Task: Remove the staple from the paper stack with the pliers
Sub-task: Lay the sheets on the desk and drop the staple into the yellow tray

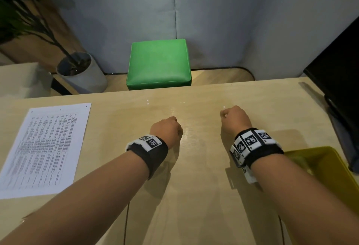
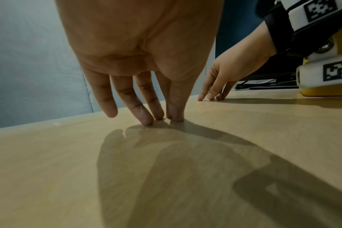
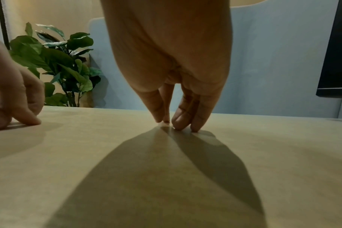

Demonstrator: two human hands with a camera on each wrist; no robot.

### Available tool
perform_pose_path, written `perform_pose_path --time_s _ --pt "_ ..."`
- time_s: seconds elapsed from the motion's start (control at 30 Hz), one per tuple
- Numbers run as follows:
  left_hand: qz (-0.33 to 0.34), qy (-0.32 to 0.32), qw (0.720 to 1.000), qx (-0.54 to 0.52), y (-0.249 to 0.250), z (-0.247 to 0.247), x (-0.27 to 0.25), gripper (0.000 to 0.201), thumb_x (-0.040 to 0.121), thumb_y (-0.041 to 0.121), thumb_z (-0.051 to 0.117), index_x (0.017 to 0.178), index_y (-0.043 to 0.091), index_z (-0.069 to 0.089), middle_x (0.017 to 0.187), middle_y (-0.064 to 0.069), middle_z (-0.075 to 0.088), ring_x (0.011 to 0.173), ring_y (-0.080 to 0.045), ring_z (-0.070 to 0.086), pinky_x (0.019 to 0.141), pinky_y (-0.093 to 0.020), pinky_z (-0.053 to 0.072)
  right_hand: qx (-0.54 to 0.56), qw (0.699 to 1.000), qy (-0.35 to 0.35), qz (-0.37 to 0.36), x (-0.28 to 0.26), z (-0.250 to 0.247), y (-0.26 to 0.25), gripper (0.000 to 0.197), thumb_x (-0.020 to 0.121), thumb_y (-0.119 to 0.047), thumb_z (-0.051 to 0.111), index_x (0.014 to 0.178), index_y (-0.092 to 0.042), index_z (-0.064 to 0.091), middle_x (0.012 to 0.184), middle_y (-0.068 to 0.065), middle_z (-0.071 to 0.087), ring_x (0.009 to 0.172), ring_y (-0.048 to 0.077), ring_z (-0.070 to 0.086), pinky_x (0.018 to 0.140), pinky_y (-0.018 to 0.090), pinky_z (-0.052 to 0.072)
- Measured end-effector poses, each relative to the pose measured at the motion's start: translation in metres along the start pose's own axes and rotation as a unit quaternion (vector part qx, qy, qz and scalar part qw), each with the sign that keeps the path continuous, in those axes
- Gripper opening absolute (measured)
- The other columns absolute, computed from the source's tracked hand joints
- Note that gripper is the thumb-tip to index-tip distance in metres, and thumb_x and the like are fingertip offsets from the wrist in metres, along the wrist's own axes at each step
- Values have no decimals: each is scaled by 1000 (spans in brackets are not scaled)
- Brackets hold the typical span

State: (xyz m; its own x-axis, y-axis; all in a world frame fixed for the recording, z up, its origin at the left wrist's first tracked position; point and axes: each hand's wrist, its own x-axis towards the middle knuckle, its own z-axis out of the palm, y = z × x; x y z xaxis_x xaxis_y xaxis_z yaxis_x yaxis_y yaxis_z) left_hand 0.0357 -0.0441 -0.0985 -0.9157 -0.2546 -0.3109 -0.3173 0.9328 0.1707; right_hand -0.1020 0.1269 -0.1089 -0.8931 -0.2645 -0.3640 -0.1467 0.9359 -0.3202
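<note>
The printed paper stack lies flat on the wooden table at the left, with a small dark mark at its far right corner. No pliers show in any view. My left hand rests mid-table, right of the paper and apart from it. Its fingertips point down and touch bare wood, holding nothing. My right hand stands further right in the same way, with its fingertips on the table and nothing in them.
A yellow tray sits at the near right, partly behind my right forearm. A black monitor stands at the right edge. Beyond the table's far edge are a green stool and a potted plant.
</note>
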Motion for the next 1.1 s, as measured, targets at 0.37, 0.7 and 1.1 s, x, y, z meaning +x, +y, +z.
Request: perform_pose_path --time_s 0.37,0.7,1.1 --pt "-3 2 1000 11 2 2 -3 25 94 29 49 95 17 71 113 0 56 91 -26 60 64 -31 39 -61 998 2 -22 -3 -4 0 36 98 -11 36 126 -13 58 130 15 46 114 34 54 91 37 46" --pt "-12 31 999 -10 3 4 -4 19 88 25 55 91 21 73 108 2 59 88 -23 63 63 -28 41 21 999 25 -10 -20 0 -1 14 88 -14 62 94 -16 75 99 7 72 91 24 65 70 26 46" --pt "24 20 996 78 6 9 -10 25 94 19 43 107 13 64 111 -6 56 92 -29 59 75 -34 37 -58 997 -18 -42 -31 3 -1 25 91 -1 44 109 -3 61 120 14 53 107 30 53 87 37 47"
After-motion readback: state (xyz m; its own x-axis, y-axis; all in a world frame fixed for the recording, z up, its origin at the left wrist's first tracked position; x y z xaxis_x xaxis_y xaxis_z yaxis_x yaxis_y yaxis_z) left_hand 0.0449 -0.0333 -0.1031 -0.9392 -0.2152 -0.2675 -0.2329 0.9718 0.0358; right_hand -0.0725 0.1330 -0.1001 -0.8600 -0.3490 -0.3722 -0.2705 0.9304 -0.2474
